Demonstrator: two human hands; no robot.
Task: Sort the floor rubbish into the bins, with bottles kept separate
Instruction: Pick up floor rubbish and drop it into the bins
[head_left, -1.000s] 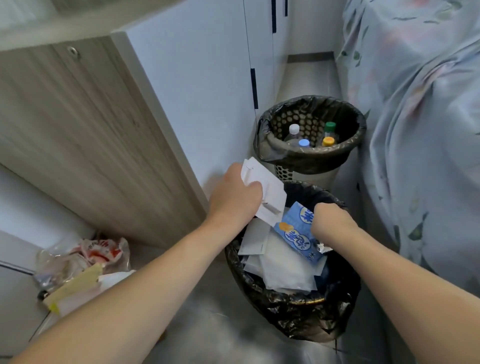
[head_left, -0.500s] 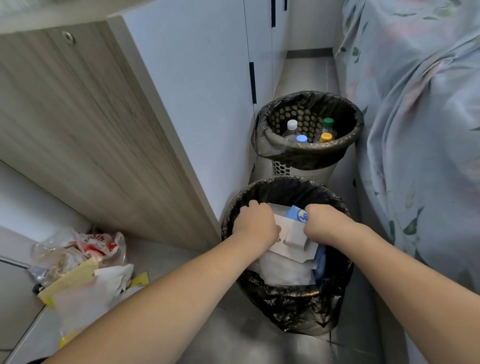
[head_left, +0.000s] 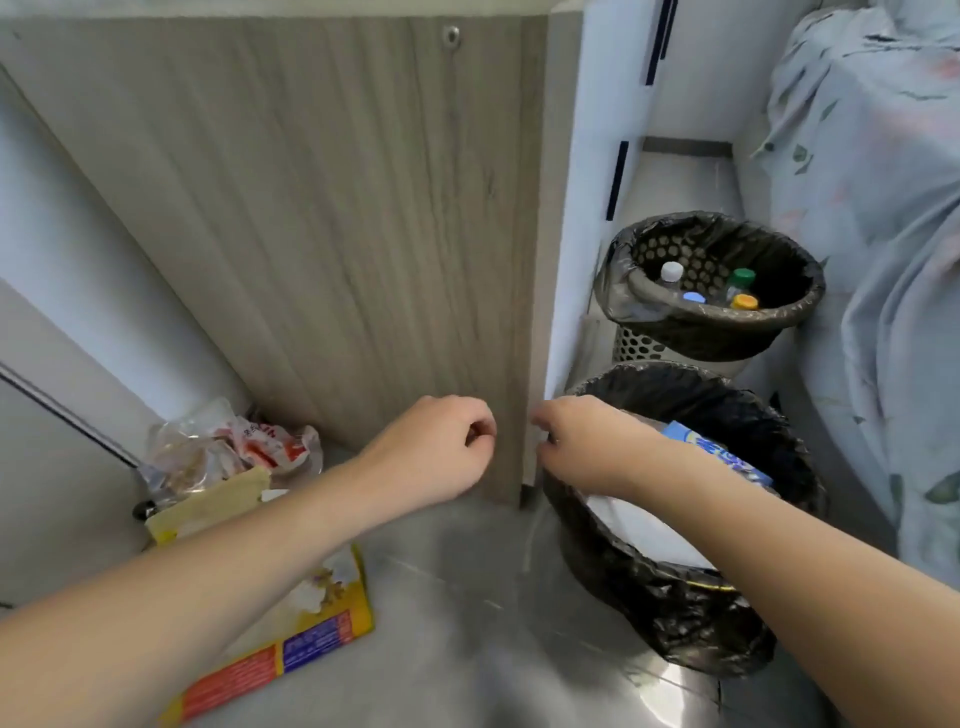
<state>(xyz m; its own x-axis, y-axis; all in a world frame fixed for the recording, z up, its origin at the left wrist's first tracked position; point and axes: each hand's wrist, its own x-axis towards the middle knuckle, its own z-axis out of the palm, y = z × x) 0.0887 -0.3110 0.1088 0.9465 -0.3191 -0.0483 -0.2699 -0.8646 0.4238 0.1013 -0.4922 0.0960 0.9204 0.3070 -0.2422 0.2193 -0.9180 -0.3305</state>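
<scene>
- I'm pulling both hands up out of the near bin (head_left: 769, 660), the black-lined one at lower right; half a second ago they were pressing paper down inside it.
- My left hand (head_left: 434, 452) is now hanging mid-frame in front of the wooden cabinet side (head_left: 322, 208), fingers loosely curled and holding nothing.
- My right hand (head_left: 592, 447) is hovering just over the near bin's left rim, fingers bent; it looks empty, though I cannot tell for sure what the fingertips are doing.
- The white papers (head_left: 644, 530) and the blue wrapper (head_left: 722, 452) are staying in the near bin, so I'm judging that load dropped.
- The far bin (head_left: 711, 332), upper right, is keeping the bottles apart: white, blue, green and orange caps (head_left: 744, 301) are showing inside.
- My view is swinging left, bringing the leftover rubbish into sight at lower left.
- Still lying on the floor: a crumpled clear and red plastic bag (head_left: 234, 447), a pale yellow packet (head_left: 208, 506) and a yellow carton (head_left: 291, 644) partly under my left forearm.
- I'm reckoning this pile belongs in the near bin next; I see no bottle in it.
</scene>
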